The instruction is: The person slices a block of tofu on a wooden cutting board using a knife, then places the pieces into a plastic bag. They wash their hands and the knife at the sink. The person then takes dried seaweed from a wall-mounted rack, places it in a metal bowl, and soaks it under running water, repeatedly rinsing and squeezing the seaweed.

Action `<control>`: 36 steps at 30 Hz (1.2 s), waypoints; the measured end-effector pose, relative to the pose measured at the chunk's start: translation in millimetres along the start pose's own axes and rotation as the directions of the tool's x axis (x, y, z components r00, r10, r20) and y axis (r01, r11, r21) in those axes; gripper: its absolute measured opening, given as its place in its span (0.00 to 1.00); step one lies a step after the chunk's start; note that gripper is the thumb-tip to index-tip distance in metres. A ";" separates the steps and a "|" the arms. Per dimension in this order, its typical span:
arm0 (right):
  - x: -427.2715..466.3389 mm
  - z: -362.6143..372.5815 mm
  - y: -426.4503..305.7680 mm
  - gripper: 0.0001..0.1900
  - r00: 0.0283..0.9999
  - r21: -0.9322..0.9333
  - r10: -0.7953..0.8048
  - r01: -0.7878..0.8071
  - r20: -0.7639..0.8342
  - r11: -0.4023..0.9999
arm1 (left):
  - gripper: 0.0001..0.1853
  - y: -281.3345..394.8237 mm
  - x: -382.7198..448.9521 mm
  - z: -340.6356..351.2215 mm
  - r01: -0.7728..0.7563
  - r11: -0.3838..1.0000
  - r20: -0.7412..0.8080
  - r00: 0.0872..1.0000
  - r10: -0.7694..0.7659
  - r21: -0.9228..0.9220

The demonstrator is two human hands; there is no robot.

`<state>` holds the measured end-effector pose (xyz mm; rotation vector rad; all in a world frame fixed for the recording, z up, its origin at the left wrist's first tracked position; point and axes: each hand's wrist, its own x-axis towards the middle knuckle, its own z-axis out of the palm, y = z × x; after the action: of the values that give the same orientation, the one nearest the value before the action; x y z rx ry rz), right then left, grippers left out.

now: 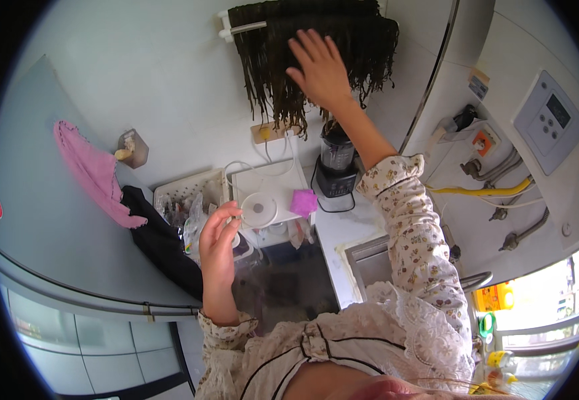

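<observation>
Dark, stringy strips, possibly seaweed, drape in a thick layer (269, 65) over a white wall-mounted rail (249, 27). My right hand (322, 72) is raised in front of them, fingers spread and palm turned away from the camera; whether it touches them I cannot tell. Lower left, my left hand (219, 245) is lifted with bent fingers. Its fingertips appear beside the edge of a round white lid (259, 210), but the view does not settle whether they touch or grip it. A purple cloth (303, 202) lies to the right of the lid on a white surface.
A black-based blender (337, 175) stands below the strips, near a wall socket (264, 134). A white basket (189, 182) holds plastic bags. Pink cloth (89, 175) hangs at left. The sink (374, 260) is beside my right sleeve; pipes and a yellow hose (484, 191) run at right.
</observation>
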<state>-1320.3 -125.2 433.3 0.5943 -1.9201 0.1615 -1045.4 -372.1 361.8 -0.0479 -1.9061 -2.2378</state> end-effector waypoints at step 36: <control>-319.7 -148.0 -194.9 0.10 0.484 0.260 0.375 -0.820 0.791 0.510 | 0.17 -55.5 -60.1 -28.2 0.324 0.937 0.148 0.941 -0.306 -0.126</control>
<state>-1007.7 -133.3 179.7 0.2856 -2.7448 1.3116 -993.2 -383.7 293.7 0.1055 -1.9212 -2.6450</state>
